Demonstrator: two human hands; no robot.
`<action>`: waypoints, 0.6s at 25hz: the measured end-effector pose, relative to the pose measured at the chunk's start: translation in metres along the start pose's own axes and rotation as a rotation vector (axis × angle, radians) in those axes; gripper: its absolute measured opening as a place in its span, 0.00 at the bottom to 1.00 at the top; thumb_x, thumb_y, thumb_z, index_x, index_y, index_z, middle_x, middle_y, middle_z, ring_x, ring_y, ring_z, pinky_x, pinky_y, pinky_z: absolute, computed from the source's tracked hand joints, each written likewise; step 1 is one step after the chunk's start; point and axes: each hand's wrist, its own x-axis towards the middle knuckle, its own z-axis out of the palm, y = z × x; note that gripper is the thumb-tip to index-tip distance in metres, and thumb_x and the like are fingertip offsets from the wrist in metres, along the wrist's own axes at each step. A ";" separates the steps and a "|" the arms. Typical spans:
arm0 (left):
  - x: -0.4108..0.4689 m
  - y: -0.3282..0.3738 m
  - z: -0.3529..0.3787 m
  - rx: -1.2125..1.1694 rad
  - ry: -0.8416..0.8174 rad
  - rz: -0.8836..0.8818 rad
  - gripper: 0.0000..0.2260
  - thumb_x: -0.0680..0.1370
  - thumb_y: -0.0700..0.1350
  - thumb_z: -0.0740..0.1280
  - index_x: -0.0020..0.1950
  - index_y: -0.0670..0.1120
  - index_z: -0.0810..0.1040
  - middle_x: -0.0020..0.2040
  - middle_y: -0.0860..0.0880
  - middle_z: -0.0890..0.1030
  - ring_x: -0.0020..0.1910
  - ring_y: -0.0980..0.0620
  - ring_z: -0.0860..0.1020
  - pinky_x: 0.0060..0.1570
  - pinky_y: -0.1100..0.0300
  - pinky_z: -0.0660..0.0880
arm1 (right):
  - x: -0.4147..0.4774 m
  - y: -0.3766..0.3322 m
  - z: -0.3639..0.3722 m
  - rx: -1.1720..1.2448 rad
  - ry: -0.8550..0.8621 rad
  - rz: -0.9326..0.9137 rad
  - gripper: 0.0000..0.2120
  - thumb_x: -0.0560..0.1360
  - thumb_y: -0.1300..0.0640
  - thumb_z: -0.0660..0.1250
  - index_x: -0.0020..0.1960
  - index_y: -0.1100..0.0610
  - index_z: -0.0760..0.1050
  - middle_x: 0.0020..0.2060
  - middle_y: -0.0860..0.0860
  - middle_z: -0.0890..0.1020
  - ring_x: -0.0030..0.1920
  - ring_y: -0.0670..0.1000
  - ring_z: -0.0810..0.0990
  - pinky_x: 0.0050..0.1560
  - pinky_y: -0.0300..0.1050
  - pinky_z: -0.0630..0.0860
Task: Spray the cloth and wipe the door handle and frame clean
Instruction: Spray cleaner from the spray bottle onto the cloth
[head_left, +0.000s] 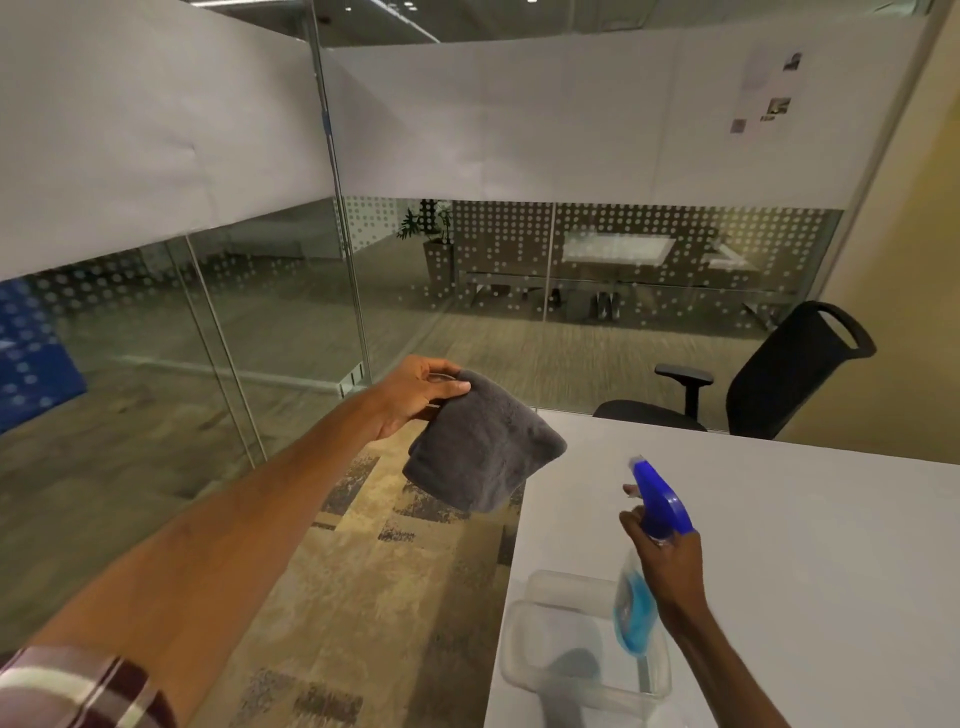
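My left hand (415, 397) grips the top edge of a folded dark grey cloth (483, 447), which hangs in the air just left of the white table's corner. My right hand (667, 561) holds a clear spray bottle (636, 608) with blue liquid and a blue trigger head (660, 501). The nozzle points up and left toward the cloth, a short gap away. One finger rests on the trigger. A glass door (270, 312) with a thin metal frame (345, 218) stands beyond the cloth; no handle is visible.
A white table (805, 545) fills the lower right, with a clear plastic container (566, 649) under the bottle. A black office chair (769, 379) stands behind the table near the beige wall. Glass partitions with dotted film surround the carpeted floor.
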 end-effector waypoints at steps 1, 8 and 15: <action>0.002 0.002 -0.001 0.006 -0.013 0.000 0.06 0.75 0.41 0.71 0.52 0.46 0.83 0.52 0.45 0.83 0.53 0.48 0.82 0.46 0.56 0.81 | -0.003 -0.010 0.006 -0.001 -0.019 -0.012 0.18 0.74 0.68 0.67 0.60 0.55 0.72 0.48 0.45 0.81 0.45 0.49 0.81 0.44 0.36 0.77; 0.008 0.022 -0.005 0.023 -0.021 -0.025 0.07 0.75 0.42 0.71 0.53 0.46 0.81 0.53 0.46 0.82 0.50 0.48 0.82 0.43 0.57 0.79 | -0.050 -0.051 0.054 -0.022 -0.131 0.065 0.10 0.72 0.55 0.72 0.52 0.50 0.76 0.31 0.53 0.80 0.32 0.49 0.79 0.34 0.33 0.78; 0.003 0.018 -0.004 0.009 -0.007 -0.035 0.05 0.76 0.40 0.70 0.51 0.46 0.81 0.51 0.45 0.81 0.51 0.46 0.80 0.54 0.48 0.77 | -0.065 -0.073 0.081 -0.057 -0.142 0.140 0.10 0.71 0.51 0.71 0.47 0.53 0.72 0.39 0.56 0.79 0.40 0.54 0.79 0.39 0.36 0.76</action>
